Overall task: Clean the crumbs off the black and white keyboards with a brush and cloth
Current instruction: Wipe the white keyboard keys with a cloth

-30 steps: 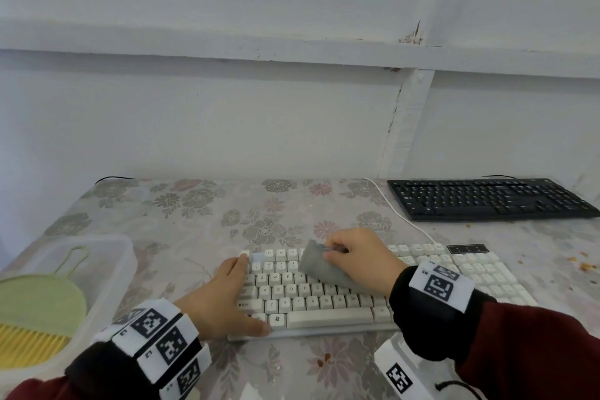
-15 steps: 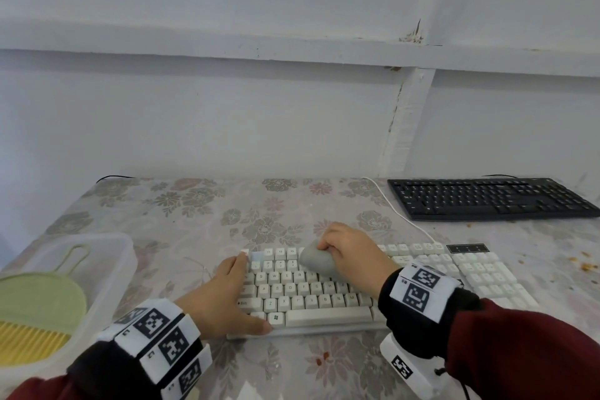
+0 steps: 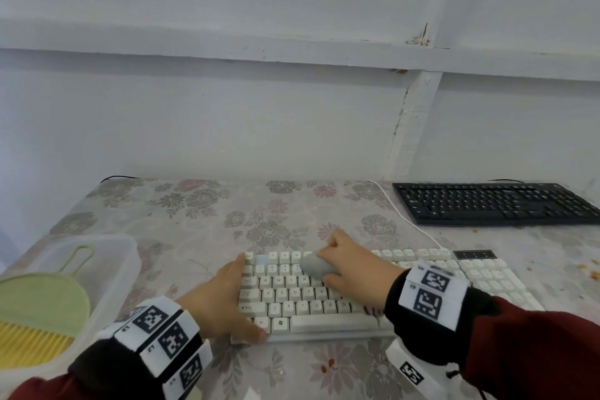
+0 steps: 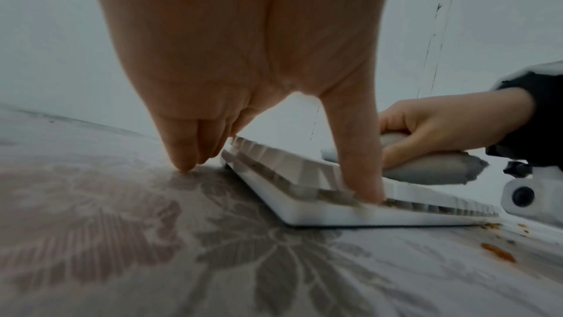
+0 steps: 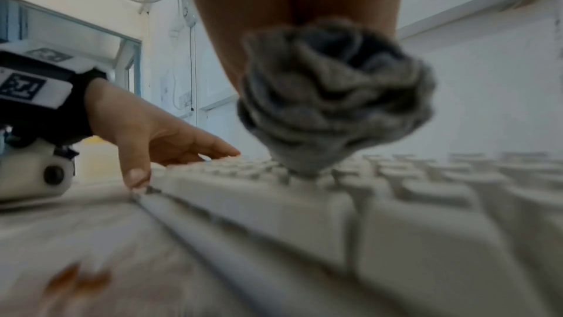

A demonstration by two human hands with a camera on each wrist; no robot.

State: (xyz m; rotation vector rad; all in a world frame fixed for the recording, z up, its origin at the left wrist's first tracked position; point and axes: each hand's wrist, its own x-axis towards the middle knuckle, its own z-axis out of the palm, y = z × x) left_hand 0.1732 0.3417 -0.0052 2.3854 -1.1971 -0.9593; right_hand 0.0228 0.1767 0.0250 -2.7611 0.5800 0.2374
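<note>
The white keyboard [image 3: 328, 323] lies on the flowered tablecloth in front of me. My right hand [image 3: 350, 261] grips a bunched grey cloth [image 3: 316, 265] and presses it on the keys of the upper rows, left of centre. In the right wrist view the cloth [image 5: 332, 96] hangs from my palm onto the keyboard [image 5: 396, 214]. My left hand [image 3: 220, 299] braces the keyboard's left end, straight fingers along the side and thumb on the front corner. The black keyboard [image 3: 493, 203] sits at the far right. A green brush [image 3: 39, 308] with yellow bristles lies in a clear bin.
The clear plastic bin [image 3: 130, 256] stands at the left edge of the table. Orange crumbs [image 3: 584, 268] lie on the cloth at the right, and more crumbs [image 4: 496, 252] sit by the keyboard's front edge. A white wall closes the back. A white cable [image 3: 402, 214] runs between the keyboards.
My right hand has slid the cloth a little to the left along the upper key rows, and the cloth looks more bunched. The left hand has stayed where it was.
</note>
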